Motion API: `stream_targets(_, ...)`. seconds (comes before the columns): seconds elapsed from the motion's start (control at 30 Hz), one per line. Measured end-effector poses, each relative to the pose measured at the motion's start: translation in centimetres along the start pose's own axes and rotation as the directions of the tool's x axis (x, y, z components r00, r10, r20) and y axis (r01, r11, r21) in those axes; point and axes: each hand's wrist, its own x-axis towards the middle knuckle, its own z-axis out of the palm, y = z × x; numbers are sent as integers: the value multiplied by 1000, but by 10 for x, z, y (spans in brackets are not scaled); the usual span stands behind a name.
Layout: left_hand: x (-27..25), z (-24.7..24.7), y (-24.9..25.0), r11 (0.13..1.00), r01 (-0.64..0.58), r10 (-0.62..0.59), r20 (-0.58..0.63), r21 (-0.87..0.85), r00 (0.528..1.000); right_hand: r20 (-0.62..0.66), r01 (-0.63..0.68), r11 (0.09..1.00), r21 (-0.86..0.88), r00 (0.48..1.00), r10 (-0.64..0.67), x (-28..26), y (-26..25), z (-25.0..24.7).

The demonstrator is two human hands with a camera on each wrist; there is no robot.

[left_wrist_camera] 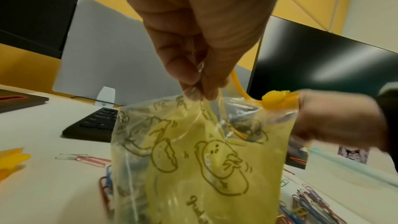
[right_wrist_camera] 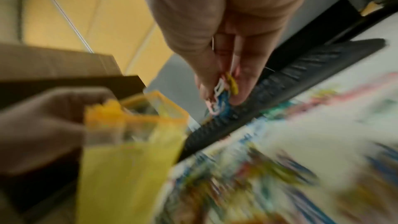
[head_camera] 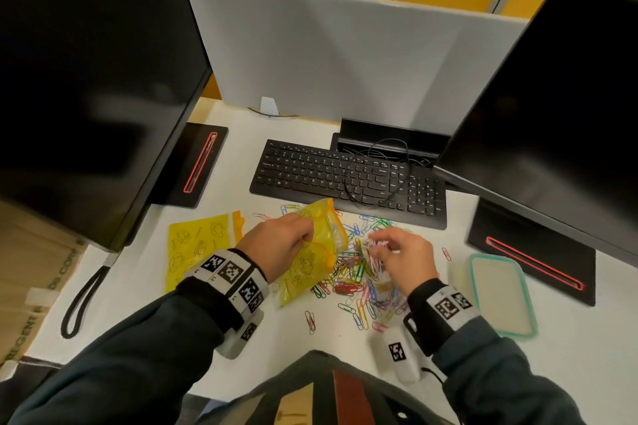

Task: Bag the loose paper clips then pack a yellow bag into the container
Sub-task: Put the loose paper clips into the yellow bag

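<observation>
Left hand (head_camera: 276,245) pinching yellow bag (head_camera: 310,255), right hand (right_wrist_camera: 217,67) seemingly clutching clips (right_wrist_camera: 221,91)

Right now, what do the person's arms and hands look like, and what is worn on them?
Both hands are bare: left hand, right hand. Both arms wear dark grey-blue sleeves. Each wrist carries a black band with white panels printed with square black-and-white markers, and a white camera unit with the same kind of marker hangs below the right wrist. No rings or gloves are visible.
</observation>
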Motion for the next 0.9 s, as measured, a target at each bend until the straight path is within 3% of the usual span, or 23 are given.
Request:
stream_targets(0.13, 10, 3, 12, 999, -11, 12, 18, -45, 1000, -63, 189, 943, 273, 982, -178, -1, -48, -15)
stream_targets(0.2, 14, 3, 19, 997, -27, 28, 6, -76, 1000, -114, 265, 906, 329, 964, -240, 1, -60, -13)
stream_targets(0.3, 17, 1, 29, 989, -34, 26, -59, -142, 998, -156, 328, 898, 293, 943, -293, 4, -63, -4)
stream_targets(0.43, 16, -3, 33, 981, -6, -24, -150, -195, 988, -114, 391, 892, 227, 920, -374, -1, -54, 3)
stream_targets(0.57, 16, -2, 29, 977, 11, -44, -150, -213, 988, -162, 457, 878, 142, 886, -435, -7, -47, -5)
stream_targets(0.63, 15, -2, 28, 979, 16, -47, -148, -202, 988, -207, 397, 914, 83, 904, -374, -2, -29, -13)
stream_targets(0.73, 12, -3, 24, 983, 27, -59, -171, -183, 983, -193, 42, 998, -37, 980, -48, 7, 18, -31)
stream_targets(0.8, 9, -6, 20, 983, 50, -83, -183, -178, 980, -159, -192, 976, -102, 972, 174, 7, 46, -43)
stream_targets(0.9, 7, -8, 13, 979, 85, -117, -176, -184, 977, -142, -343, 924, -169, 936, 322, 5, 69, -57)
